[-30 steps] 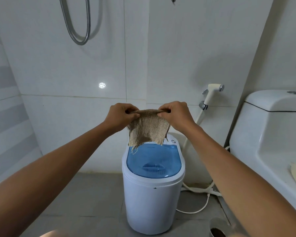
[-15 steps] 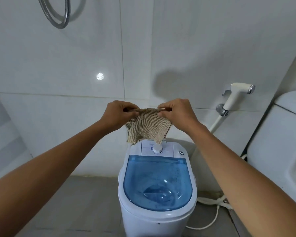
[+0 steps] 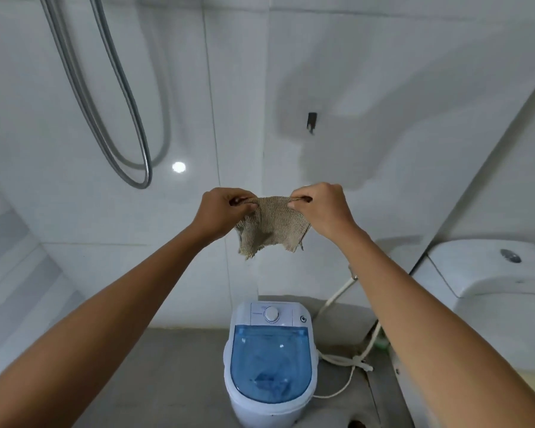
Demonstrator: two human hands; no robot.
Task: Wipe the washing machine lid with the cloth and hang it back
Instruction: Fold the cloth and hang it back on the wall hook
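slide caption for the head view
Both hands, left and right, stretch a cloth above the washing machine.

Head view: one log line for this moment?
left hand: pinching cloth | right hand: pinching cloth | cloth: stretched, above washing machine lid | hook: bare

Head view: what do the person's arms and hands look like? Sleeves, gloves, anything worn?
Both arms are bare all the way to the frame edge, with no sleeves showing. The left hand and right hand wear no gloves. No watch, bracelet or band shows at either wrist, and no ring shows on the visible fingers.
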